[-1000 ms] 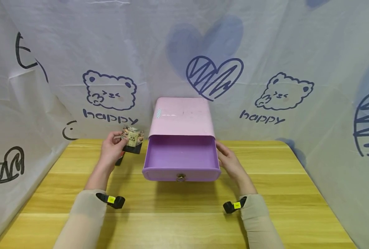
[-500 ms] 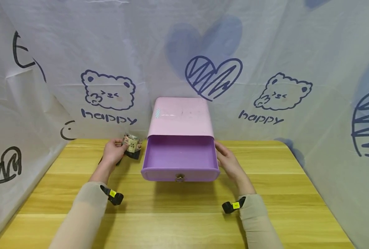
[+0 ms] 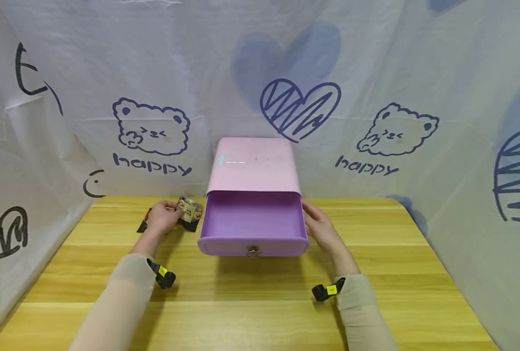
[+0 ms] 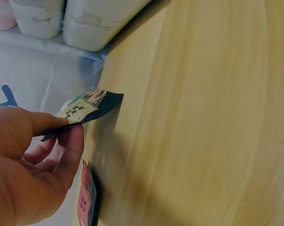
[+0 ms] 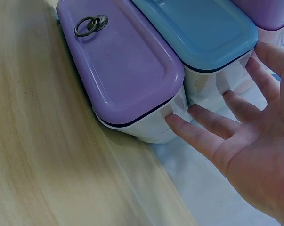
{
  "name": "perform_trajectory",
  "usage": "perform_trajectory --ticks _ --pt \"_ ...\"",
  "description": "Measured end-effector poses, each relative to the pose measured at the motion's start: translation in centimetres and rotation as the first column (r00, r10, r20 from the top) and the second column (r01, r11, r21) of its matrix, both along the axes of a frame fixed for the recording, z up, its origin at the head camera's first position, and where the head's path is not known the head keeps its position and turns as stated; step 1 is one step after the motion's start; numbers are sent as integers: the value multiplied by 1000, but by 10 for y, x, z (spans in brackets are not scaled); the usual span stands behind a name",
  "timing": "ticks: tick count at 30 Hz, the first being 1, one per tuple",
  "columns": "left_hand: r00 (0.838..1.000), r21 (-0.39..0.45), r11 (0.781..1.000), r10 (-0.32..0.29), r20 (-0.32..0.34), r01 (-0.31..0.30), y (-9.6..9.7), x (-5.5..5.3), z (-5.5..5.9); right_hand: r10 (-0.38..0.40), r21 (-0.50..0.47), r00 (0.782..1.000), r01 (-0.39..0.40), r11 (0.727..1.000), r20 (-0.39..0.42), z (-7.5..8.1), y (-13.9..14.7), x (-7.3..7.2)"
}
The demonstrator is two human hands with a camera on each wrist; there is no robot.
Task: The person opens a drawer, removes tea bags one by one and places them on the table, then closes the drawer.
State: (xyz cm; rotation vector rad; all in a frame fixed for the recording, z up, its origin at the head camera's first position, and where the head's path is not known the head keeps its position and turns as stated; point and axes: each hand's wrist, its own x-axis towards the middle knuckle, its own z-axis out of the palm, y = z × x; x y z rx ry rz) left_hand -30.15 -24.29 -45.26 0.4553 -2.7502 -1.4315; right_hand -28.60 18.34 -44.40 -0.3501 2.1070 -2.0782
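Note:
Between the thumb and fingers of my left hand [image 3: 162, 217] is pinched a small food packet [image 3: 190, 213], black at its lower end, with a food picture and a cream label. In the left wrist view the packet [image 4: 80, 111] tilts up from the table. A second packet, reddish [image 4: 85, 195], lies below that hand, partly hidden by it in the head view. The pink drawer unit [image 3: 255, 163] has its purple top drawer [image 3: 229, 246] pulled out with nothing inside. My right hand [image 3: 325, 229] has its extended fingertips against the unit's right side.
The right wrist view shows a purple drawer front [image 5: 127, 66] with a ring pull [image 5: 87, 27] and a blue one [image 5: 207, 35] beside it. The unit stands at the back of the wooden table [image 3: 251, 302], before a printed white cloth [image 3: 229, 63].
My left hand has lowered the packet toward the table, beside the drawer unit, and shifted slightly right. The right hand stays against the unit.

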Motion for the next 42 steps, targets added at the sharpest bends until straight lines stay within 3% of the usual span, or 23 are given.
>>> perform_trajectory --ticks 6,10,15,28,36,42 --pt "999 -165 986 -35 -21 31 1 -2 -8 1 -4 1000 -1 1000 1 0 -1 0" --pt "997 -290 955 -71 -22 62 3 -2 -8 5 -4 1000 -5 1000 -4 0 -1 0" --pt "993 -375 919 -115 31 118 2 -4 -6 6 1 1000 -6 1000 -8 -1 0 -1" --pt "977 -504 836 -181 117 215 7 2 -5 4 18 1000 -4 1000 -8 -1 1 -1" --pt "980 -510 836 -171 105 201 10 2 -8 7 18 1000 -7 1000 -2 -1 1 -1" --pt "978 -529 823 -180 105 209 12 2 -9 7 16 1000 -7 1000 3 0 1 -1"
